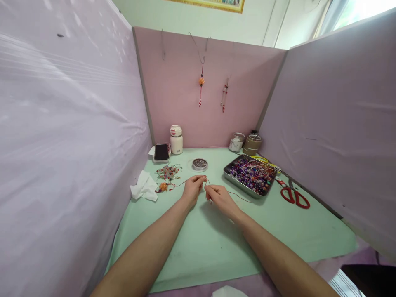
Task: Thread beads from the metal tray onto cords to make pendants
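Note:
Near the middle of the table, my left hand (194, 189) pinches a thin dark red cord (239, 196). Close beside it on the right, my right hand (219, 197) is closed on the same cord, which makes a small loop between the fingertips. One length of cord trails right toward the bead tray; another runs left to an orange bead ball (163, 187) lying on the table. Just where the cord crosses inside the fingers is too small to tell. A heap of small strung beads (168, 172) lies behind the orange ball.
A metal tray (244, 189) of mixed beads stands at right, with red-handled scissors (295, 197) beyond it. A round dish (199, 164), white bottle (176, 140), black pad (162, 152), two jars (236, 142) and crumpled tissue (144, 186) surround the hands. Bead pendants (201, 81) hang on the pink partition.

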A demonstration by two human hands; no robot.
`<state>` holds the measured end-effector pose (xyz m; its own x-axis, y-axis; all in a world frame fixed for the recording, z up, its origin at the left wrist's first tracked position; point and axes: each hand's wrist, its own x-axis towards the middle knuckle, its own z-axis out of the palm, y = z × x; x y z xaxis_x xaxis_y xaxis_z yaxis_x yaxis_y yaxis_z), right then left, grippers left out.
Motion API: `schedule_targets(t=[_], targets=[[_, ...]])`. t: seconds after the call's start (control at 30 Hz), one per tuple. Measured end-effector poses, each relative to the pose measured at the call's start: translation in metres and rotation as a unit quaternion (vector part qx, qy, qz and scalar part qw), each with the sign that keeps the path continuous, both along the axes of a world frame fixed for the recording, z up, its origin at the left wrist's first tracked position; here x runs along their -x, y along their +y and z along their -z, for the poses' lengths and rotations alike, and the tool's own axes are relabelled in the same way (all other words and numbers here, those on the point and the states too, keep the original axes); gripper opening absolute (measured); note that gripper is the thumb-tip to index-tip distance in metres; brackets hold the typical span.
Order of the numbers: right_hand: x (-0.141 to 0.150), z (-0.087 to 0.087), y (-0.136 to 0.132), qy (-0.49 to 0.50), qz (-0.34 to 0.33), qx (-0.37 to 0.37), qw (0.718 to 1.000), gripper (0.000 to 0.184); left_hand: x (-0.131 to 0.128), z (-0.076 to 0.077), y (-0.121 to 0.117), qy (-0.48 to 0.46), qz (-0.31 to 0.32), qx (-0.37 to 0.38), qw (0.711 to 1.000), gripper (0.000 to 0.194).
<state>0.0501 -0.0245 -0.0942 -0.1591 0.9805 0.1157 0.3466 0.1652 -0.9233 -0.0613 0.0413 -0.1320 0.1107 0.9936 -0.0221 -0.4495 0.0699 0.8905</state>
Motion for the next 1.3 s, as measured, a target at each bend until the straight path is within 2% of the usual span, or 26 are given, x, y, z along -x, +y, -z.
schedule_targets(t=[0.13,0.23,0.63,0.8,1.03,1.17,1.3], targets=[[-0.005,0.015,0.007,-0.005,0.029,-0.018,0.999,0.038,-0.002,-0.001,-0.002,0.036,-0.013,-0.029,0.999,0.027],[-0.007,0.019,0.008,-0.02,0.043,-0.029,0.998,0.038,-0.004,-0.001,-0.004,0.07,-0.039,-0.061,0.995,0.022],[-0.011,0.02,0.014,-0.015,0.055,-0.015,0.998,0.041,-0.01,0.001,-0.008,0.104,-0.025,-0.089,0.99,0.019],[-0.016,0.014,0.016,0.067,0.034,0.042,0.996,0.043,-0.01,-0.002,-0.011,0.146,-0.022,-0.117,0.982,0.017],[-0.024,0.014,0.017,0.172,0.017,0.11,0.979,0.044,-0.008,-0.009,-0.016,0.204,0.013,-0.187,0.961,0.012],[-0.031,0.015,0.019,0.153,0.029,0.129,0.979,0.048,-0.006,-0.01,-0.017,0.226,0.025,-0.222,0.948,0.012],[-0.034,0.014,0.021,0.134,0.081,0.106,0.982,0.04,-0.007,-0.013,-0.018,0.206,0.048,-0.206,0.955,0.015]])
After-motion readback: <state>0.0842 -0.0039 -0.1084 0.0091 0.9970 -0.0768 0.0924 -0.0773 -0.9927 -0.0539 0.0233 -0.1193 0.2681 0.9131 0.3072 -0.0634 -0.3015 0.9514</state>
